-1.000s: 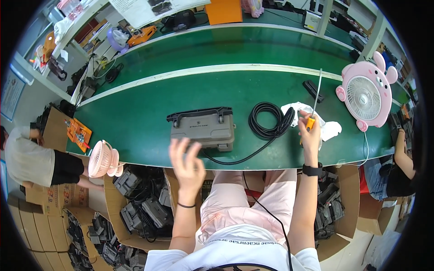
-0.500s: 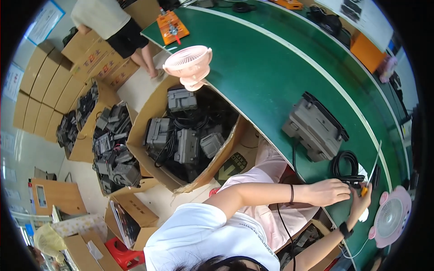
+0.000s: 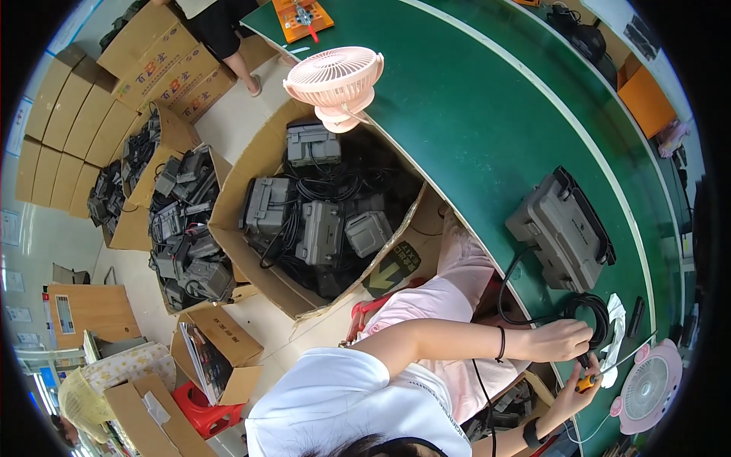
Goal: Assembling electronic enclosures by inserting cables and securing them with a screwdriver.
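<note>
My left hand (image 3: 562, 340) is closed on the end of a black cable (image 3: 600, 320), next to its coil on the green table. A dark end piece of the cable (image 3: 583, 360) pokes out below my fingers, partly hidden. My right hand (image 3: 572, 390) grips a screwdriver (image 3: 585, 382) with an orange-yellow handle, its long thin shaft pointing to the far right. The hands are close together by the table edge. A grey plastic case (image 3: 563, 228) with a black handle lies on the table beyond them, a cable running from it.
A white cloth or wrapper (image 3: 614, 335) and a small black object (image 3: 636, 317) lie beside the coil. A pink fan (image 3: 649, 387) stands right of my hands; another pink fan (image 3: 335, 80) is clipped to the table edge. An open carton (image 3: 228, 221) of grey cases stands left.
My hands have moved slightly down and closer to the table edge. The screwdriver has swung from pointing steeply upward to pointing rightward. The view has shifted, and the person at the back shows less.
</note>
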A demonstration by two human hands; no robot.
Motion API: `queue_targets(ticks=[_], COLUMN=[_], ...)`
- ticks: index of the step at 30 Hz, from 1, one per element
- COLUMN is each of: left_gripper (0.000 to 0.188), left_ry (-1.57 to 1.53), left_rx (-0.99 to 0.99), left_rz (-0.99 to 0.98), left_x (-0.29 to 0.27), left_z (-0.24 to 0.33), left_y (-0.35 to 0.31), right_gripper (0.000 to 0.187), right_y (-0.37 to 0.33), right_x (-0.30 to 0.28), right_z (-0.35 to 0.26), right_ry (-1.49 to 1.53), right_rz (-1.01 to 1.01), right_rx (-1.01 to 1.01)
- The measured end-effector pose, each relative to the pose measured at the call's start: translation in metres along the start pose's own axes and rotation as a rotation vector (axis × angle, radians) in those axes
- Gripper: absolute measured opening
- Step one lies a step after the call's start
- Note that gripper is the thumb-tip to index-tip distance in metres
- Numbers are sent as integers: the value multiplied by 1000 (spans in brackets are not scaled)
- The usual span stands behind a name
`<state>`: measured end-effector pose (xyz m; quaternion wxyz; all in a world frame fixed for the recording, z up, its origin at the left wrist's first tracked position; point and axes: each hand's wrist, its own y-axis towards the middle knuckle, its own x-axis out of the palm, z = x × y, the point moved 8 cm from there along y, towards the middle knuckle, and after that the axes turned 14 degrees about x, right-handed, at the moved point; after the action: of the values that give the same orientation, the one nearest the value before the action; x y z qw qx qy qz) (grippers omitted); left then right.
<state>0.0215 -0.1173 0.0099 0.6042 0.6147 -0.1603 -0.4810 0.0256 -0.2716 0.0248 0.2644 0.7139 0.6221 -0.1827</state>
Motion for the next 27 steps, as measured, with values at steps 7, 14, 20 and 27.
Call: queue_targets(ticks=[7,14,20,27], left_gripper=[12,12,14,12], left_ry=[-65,-49,-50,-147], left_rx=[35,76,16,58], left_rz=[101,85,76,-56], left_x=[-5,1,6,3], left_z=[-2,5,8,3], left_y=[-8,-12,-13,-4], right_gripper=[26,36,39,31], right_y=[-27,-38,-38,-21], right_x=[13,8,4,12], right_z=[-15,-7,-2,35], right_ry=[-151,-247,-265,13], right_rz=[298,566,594,263], right_rx=[-21,37,105,173])
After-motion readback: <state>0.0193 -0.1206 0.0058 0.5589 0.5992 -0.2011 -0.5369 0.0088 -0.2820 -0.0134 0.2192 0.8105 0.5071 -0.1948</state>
